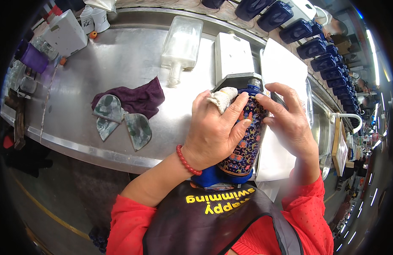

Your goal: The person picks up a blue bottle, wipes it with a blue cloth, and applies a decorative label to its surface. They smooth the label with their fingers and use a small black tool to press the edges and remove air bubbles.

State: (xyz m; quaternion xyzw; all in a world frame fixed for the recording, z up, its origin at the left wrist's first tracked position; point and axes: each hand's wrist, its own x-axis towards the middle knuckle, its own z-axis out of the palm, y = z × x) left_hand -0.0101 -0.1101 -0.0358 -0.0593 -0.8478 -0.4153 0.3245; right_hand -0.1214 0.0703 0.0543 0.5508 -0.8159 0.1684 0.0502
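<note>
A dark blue bottle [249,132] with a colourful floral pattern stands tilted in front of me, its clear neck pointing away and its base near a blue cloth [213,177] at my apron. My left hand [215,131] has a crumpled white cloth [222,98] bunched in its fingers. The left index finger and thumb press on the bottle's patterned face and shoulder. On the other side, my right hand [292,119] bears on the bottle's right edge with index fingertip and thumb, its other fingers bent and raised. The bottle's lower left side is hidden behind my left hand.
Left on the metal table [132,46] lie a purple cloth [137,95] and several rounded green-grey scrapers [138,129]. A clear glass bottle [183,42] lies farther back, beside a white block [234,53]. White paper [283,63] is at right; several blue bottles [275,16] line the far side.
</note>
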